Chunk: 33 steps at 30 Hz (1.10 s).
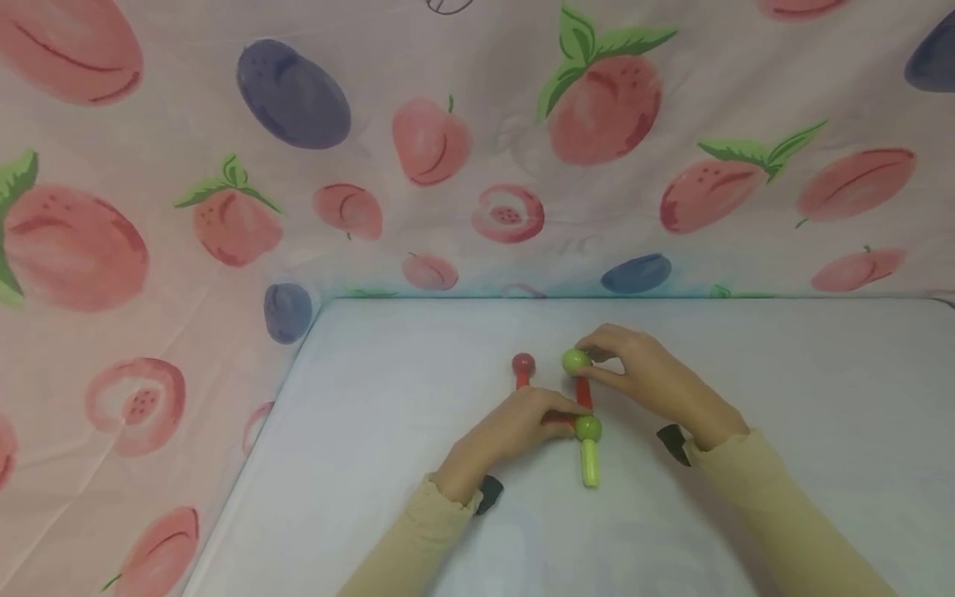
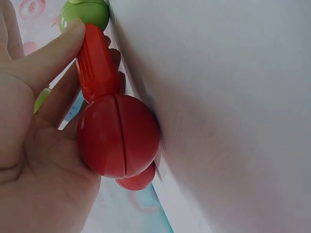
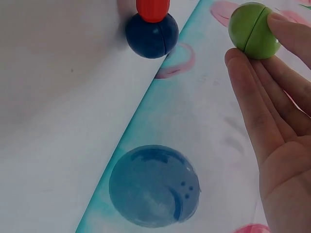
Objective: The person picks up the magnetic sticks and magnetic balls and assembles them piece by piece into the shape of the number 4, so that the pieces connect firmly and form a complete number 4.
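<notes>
Between thumb and fingers my right hand pinches a green ball, apart from a dark blue ball on the end of a red rod. The head view does not show that blue ball. My left hand pinches another red rod, its thumb close to a second green ball. At that rod's other end is a red ball, covered by the left hand in the head view. From the second green ball a light green rod points toward me.
Another red ball with a red rod extends beyond the left hand. Everything lies on a white table. A fruit-print cloth hangs behind and along the left side.
</notes>
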Motion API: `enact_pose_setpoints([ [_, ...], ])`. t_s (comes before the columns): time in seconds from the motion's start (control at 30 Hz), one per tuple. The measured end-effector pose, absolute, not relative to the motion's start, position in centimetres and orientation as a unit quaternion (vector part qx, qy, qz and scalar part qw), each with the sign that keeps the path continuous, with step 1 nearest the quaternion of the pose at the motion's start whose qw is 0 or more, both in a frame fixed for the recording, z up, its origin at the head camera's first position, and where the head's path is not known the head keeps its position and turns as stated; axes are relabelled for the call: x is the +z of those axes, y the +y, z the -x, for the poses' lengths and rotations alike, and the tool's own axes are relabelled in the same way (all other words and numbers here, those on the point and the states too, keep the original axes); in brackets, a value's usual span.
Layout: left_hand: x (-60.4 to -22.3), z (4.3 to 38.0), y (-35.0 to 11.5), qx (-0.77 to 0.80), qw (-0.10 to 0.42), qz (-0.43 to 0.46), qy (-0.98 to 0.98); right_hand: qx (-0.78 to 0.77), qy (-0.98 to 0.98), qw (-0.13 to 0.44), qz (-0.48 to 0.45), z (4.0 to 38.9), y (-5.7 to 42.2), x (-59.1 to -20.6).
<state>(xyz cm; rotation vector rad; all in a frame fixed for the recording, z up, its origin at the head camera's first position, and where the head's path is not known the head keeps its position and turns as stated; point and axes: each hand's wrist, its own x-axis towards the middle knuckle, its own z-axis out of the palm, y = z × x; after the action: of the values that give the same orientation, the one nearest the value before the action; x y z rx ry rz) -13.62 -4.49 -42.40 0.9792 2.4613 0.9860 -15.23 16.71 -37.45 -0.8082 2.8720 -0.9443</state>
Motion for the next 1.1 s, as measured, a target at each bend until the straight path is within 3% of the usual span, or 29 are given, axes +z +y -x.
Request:
enact_pose_setpoints([
  [0.33, -42.3, 13.8, -4.4, 0.343, 0.157, -0.34, 0.862, -0.293, 0.919, -0.016, 0.262, 14.1, 17.7, -37.5],
  [0.8, -41.6, 13.2, -4.4, 0.287, 0.1, -0.373, 0.876, -0.28, 0.922, -0.036, 0.266, 12.7, 19.0, -37.4],
  [1.1, -41.8, 13.0, -4.6, 0.297, 0.116, -0.412, 0.854, -0.272, 0.918, -0.052, 0.282, 11.8, 19.9, -38.0],
])
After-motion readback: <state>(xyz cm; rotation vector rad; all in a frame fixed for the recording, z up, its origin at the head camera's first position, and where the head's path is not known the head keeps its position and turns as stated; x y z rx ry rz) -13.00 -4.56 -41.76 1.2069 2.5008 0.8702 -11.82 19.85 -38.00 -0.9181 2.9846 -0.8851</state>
